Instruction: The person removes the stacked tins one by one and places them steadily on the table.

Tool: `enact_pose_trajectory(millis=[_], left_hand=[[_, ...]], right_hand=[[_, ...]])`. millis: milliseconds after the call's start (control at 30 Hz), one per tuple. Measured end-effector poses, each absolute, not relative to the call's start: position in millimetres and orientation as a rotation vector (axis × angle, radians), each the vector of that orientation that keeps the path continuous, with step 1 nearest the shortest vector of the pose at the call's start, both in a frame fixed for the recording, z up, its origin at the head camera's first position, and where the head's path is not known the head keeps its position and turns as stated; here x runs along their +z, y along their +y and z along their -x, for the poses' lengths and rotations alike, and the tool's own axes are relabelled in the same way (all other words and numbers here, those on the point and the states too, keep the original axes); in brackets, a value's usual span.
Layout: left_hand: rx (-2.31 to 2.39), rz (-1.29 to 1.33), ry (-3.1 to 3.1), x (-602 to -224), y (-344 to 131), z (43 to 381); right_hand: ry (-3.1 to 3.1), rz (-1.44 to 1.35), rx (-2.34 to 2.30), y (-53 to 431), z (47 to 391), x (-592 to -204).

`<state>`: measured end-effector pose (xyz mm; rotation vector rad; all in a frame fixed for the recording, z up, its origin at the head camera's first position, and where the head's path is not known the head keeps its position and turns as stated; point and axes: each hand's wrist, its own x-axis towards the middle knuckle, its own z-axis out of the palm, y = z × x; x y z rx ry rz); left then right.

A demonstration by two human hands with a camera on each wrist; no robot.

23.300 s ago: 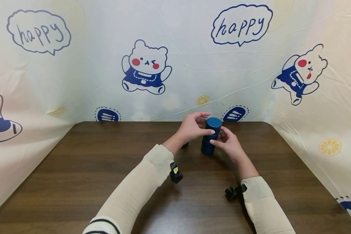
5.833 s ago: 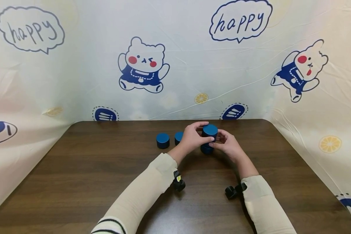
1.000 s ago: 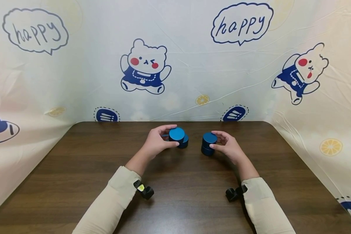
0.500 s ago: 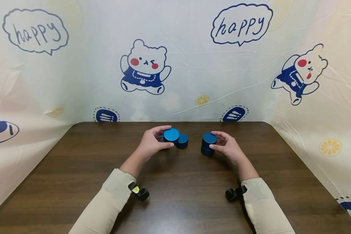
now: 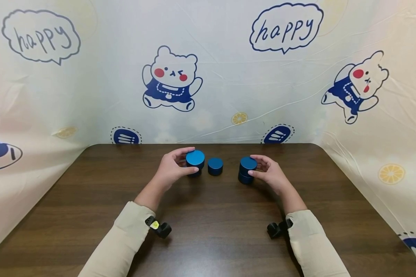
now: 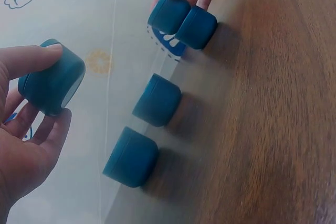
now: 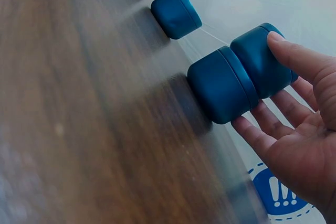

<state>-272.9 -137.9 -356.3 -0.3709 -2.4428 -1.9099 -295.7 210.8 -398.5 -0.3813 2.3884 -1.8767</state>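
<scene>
Landmark: lone jar, standing upright on the brown table. Left arm slants forward and inward; left hand raised to the left of the lone jar, thumb on the near side, fingers round the far side, spread just to the width of the held jar. That one is off the table, above and apart from a base jar standing just left of the lone jar. Right arm mirrors it; right hand, right of the lone jar, thumb and fingers parted round the upper jar, which sits on a lower jar. Jars: squat cylinders, deep teal-blue, smooth, flat brighter tops, fine seam near the rim, rounded lower edge; held one shows a pale underside.
</scene>
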Motion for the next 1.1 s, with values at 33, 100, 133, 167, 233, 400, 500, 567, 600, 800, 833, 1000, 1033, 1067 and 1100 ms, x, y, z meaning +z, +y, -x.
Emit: enact_pose_trajectory(millis=[33, 100, 133, 167, 233, 400, 500, 567, 600, 800, 833, 1000, 1033, 1067, 1100], left_hand=[[-1.909, 0.368, -2.443, -357, -139, 273], [-1.910, 0.361, -2.441, -357, -141, 272], [-1.910, 0.358, -2.441, -358, -142, 272], [-1.912, 0.352, -2.440, -358, -143, 272], [-1.910, 0.341, -2.442, -359, -144, 272], [-1.910, 0.307, -2.438, -359, -149, 270], [-1.909, 0.288, -2.435, -359, -152, 269], [-1.908, 0.282, -2.435, -358, -153, 269], [-1.905, 0.287, -2.436, -359, -155, 269], [-1.918, 0.263, -2.434, -360, -159, 270], [-1.924, 0.250, -2.432, -360, -160, 270], [-1.926, 0.231, -2.424, -361, -164, 270], [-1.925, 0.222, -2.423, -361, -164, 271], [-1.923, 0.221, -2.423, -361, -165, 271], [-1.922, 0.219, -2.423, -362, -166, 271]], right_hand=[[2.387, 0.381, -1.878, 211, 296, -398], [2.387, 0.381, -1.876, 211, 296, -398], [2.387, 0.379, -1.874, 211, 295, -398], [2.387, 0.376, -1.872, 211, 295, -398], [2.387, 0.371, -1.870, 211, 295, -398], [2.387, 0.361, -1.867, 210, 296, -397], [2.387, 0.356, -1.866, 211, 296, -397], [2.385, 0.355, -1.866, 211, 296, -397], [2.385, 0.355, -1.866, 211, 295, -397], [2.384, 0.362, -1.869, 211, 295, -397], [2.383, 0.363, -1.870, 211, 295, -397], [2.382, 0.364, -1.870, 211, 295, -397], [2.382, 0.363, -1.869, 211, 295, -397], [2.384, 0.362, -1.868, 211, 295, -397], [2.386, 0.361, -1.865, 211, 295, -397]])
